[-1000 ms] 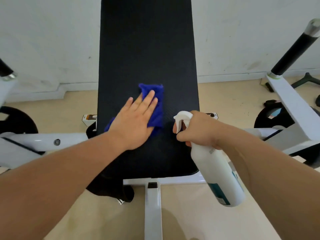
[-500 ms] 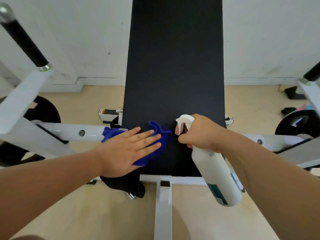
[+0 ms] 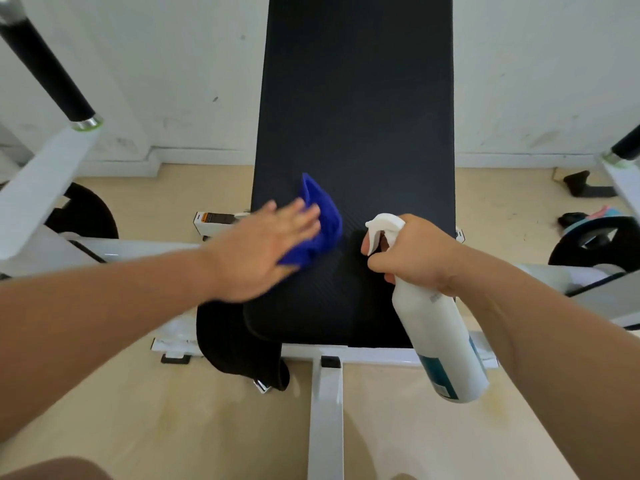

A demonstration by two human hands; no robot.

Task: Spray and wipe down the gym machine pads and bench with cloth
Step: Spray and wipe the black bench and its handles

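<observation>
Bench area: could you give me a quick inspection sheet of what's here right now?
Surface: black bench pad, no marks visible.
Job's things: blue cloth on pad; white spray bottle tilted over the pad's near end.
Clutter: black strap hanging beside the pad's near corner.
Hands: left hand flat on cloth, blurred; right hand gripping bottle.
Cables: nothing seen.
Surroundings: white frame, weight plates, white wall.
</observation>
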